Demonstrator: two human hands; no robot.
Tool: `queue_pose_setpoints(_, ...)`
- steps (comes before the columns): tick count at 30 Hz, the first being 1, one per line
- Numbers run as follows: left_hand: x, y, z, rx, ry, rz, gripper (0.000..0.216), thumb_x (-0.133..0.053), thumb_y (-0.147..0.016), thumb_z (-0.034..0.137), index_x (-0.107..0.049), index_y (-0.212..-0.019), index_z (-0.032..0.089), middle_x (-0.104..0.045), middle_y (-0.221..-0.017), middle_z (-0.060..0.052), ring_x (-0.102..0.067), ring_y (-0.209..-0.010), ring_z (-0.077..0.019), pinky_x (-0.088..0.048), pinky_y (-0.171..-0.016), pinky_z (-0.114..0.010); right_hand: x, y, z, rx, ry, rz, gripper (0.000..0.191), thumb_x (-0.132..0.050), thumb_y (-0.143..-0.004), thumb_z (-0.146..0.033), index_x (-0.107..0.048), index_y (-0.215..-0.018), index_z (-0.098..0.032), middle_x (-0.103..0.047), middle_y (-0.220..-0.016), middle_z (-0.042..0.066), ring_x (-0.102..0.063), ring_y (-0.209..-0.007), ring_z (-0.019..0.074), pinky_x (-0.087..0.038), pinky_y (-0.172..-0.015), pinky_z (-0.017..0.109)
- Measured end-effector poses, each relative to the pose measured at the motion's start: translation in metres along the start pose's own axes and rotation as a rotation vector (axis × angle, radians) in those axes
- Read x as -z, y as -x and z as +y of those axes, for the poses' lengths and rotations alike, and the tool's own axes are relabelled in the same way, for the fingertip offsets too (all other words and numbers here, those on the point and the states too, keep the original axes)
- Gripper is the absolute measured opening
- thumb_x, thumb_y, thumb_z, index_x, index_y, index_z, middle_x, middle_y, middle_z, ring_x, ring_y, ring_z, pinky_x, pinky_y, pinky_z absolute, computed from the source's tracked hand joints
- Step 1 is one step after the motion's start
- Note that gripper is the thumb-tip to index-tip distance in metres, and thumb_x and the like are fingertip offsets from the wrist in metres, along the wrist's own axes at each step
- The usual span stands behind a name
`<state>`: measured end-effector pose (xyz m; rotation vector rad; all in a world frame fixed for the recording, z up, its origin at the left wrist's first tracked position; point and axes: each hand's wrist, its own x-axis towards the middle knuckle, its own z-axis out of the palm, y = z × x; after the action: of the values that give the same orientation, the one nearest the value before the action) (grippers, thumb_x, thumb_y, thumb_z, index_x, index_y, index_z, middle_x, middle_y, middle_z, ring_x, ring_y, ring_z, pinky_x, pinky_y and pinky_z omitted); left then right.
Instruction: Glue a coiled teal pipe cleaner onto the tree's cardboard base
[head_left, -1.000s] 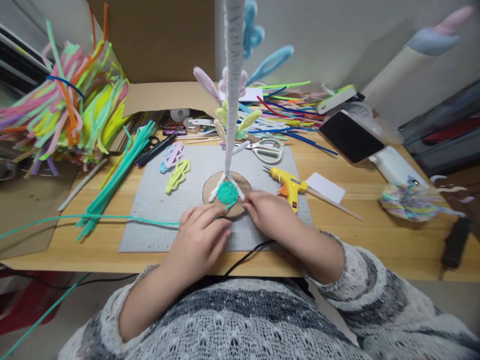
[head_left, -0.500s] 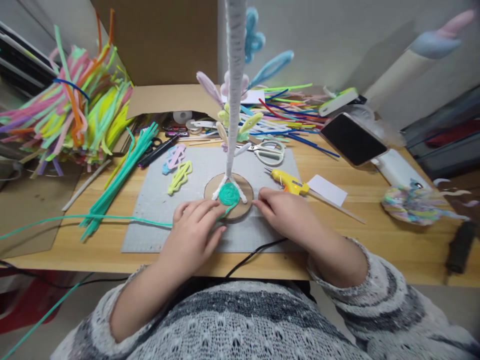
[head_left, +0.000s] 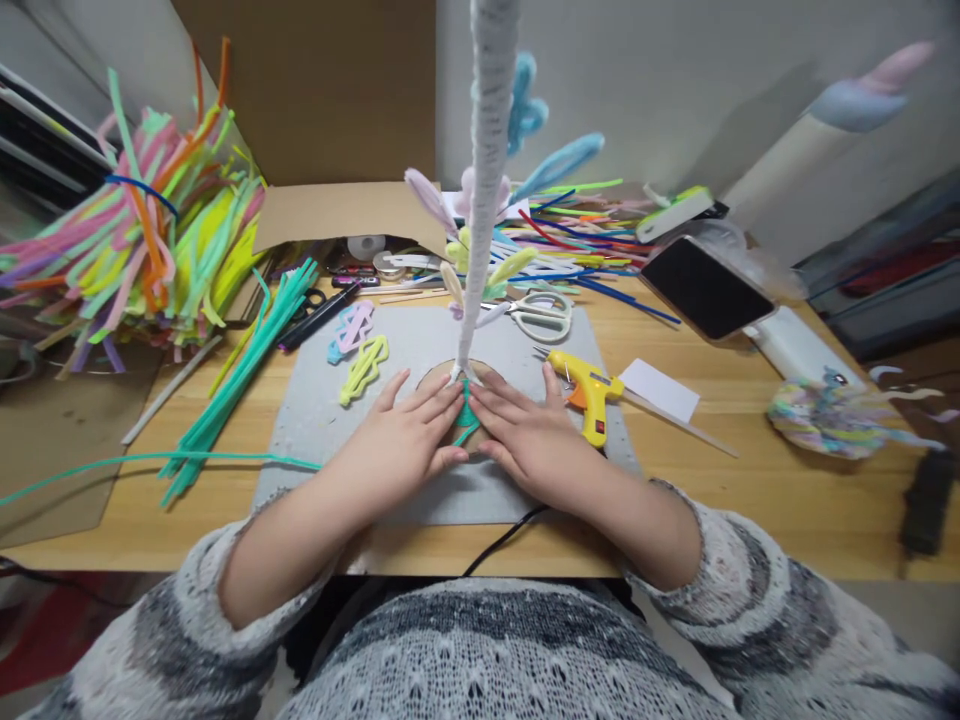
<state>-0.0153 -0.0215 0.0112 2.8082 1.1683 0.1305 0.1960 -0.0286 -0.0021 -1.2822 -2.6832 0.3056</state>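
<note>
My left hand lies flat with fingers stretched over the left part of a round wooden base. From the other side my right hand rests flat on it too, fingers outstretched. Between the fingertips shows part of a coiled green pipe cleaner; most of the coil is hidden under the fingers. Its long loose tail runs off to the left. A white wrapped stem rises from the base, with blue, pink and yellow pipe-cleaner loops behind it. Neither hand grips anything.
A yellow glue gun lies right of my right hand, near scissors. Zigzag pipe-cleaner pieces lie on the grey mat. Green pipe cleaners and a large colourful bundle are at left. A phone stands at right.
Both hands have come together over the base and now lie flat across the green coil. My right hand moved left from the base's edge. The camera view shifted slightly.
</note>
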Motion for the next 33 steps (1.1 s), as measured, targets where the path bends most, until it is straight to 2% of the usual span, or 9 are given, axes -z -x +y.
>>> queue_pose_setpoints(5,-0.007,-0.004,-0.002,-0.003,0.014,0.022,0.050,-0.035,-0.099,0.041,-0.049,-0.135,0.010,-0.047,-0.143,-0.016,-0.034,-0.140,-0.0256,-0.013,-0.117,-0.052,0.000,-0.003,-0.003,-0.025,-0.025,-0.026,0.045,-0.037,-0.098,-0.032,-0.042,-0.141,-0.020,-0.040,-0.149,0.009,-0.024,-0.144,0.0246,0.008,-0.111,0.067)
queue_pose_setpoints(13,-0.004,-0.008,-0.007,0.003,0.167,0.063,0.040,-0.042,-0.095,0.034,-0.054,-0.129,0.015,-0.055,-0.137,-0.013,-0.042,-0.134,-0.0254,-0.020,-0.115,-0.053,0.001,-0.005,-0.001,-0.023,-0.081,-0.033,0.045,-0.035,-0.097,-0.027,-0.044,-0.140,-0.020,-0.044,-0.147,0.009,-0.032,-0.140,0.0250,0.006,-0.112,0.066)
queue_pose_setpoints(15,-0.008,-0.009,-0.009,0.030,0.233,0.116,0.033,-0.043,-0.094,0.027,-0.059,-0.122,0.018,-0.058,-0.132,-0.011,-0.045,-0.130,-0.0247,-0.021,-0.114,-0.055,0.002,-0.004,0.000,-0.028,-0.106,-0.010,0.043,-0.035,-0.097,-0.026,-0.045,-0.139,-0.022,-0.045,-0.147,0.008,-0.033,-0.140,0.0244,0.007,-0.111,0.067)
queue_pose_setpoints(18,-0.016,-0.011,-0.012,0.147,0.304,0.270,0.027,-0.046,-0.091,0.020,-0.063,-0.111,0.018,-0.061,-0.123,-0.010,-0.051,-0.120,-0.0249,-0.031,-0.107,-0.053,0.002,-0.002,0.001,-0.068,-0.130,0.094,0.039,-0.035,-0.097,-0.026,-0.052,-0.133,-0.025,-0.049,-0.144,0.006,-0.035,-0.139,0.0237,0.007,-0.112,0.066)
queue_pose_setpoints(20,-0.021,-0.014,-0.013,0.219,0.292,0.343,0.026,-0.051,-0.089,0.021,-0.064,-0.111,0.018,-0.060,-0.120,-0.011,-0.051,-0.115,-0.0265,-0.037,-0.101,-0.051,0.002,-0.001,0.002,-0.097,-0.125,0.157,0.036,-0.036,-0.097,-0.027,-0.057,-0.127,-0.025,-0.053,-0.141,0.005,-0.037,-0.138,0.0242,0.005,-0.112,0.066)
queue_pose_setpoints(28,-0.024,-0.025,-0.017,0.233,0.259,0.255,0.029,-0.054,-0.089,0.025,-0.065,-0.116,0.022,-0.057,-0.123,-0.009,-0.047,-0.116,-0.0283,-0.035,-0.098,-0.051,0.000,0.000,0.003,-0.116,-0.120,0.112,0.036,-0.041,-0.095,-0.025,-0.057,-0.127,-0.027,-0.054,-0.139,0.006,-0.038,-0.137,0.0265,0.003,-0.111,0.068)
queue_pose_setpoints(33,-0.025,-0.023,-0.015,0.217,0.228,0.233,0.028,-0.053,-0.090,0.024,-0.065,-0.116,0.023,-0.056,-0.126,-0.009,-0.044,-0.120,-0.0290,-0.034,-0.099,-0.050,-0.001,0.000,0.003,-0.113,-0.136,0.098,0.036,-0.042,-0.094,-0.025,-0.056,-0.128,-0.023,-0.055,-0.138,0.007,-0.039,-0.136,0.0259,0.004,-0.111,0.068)
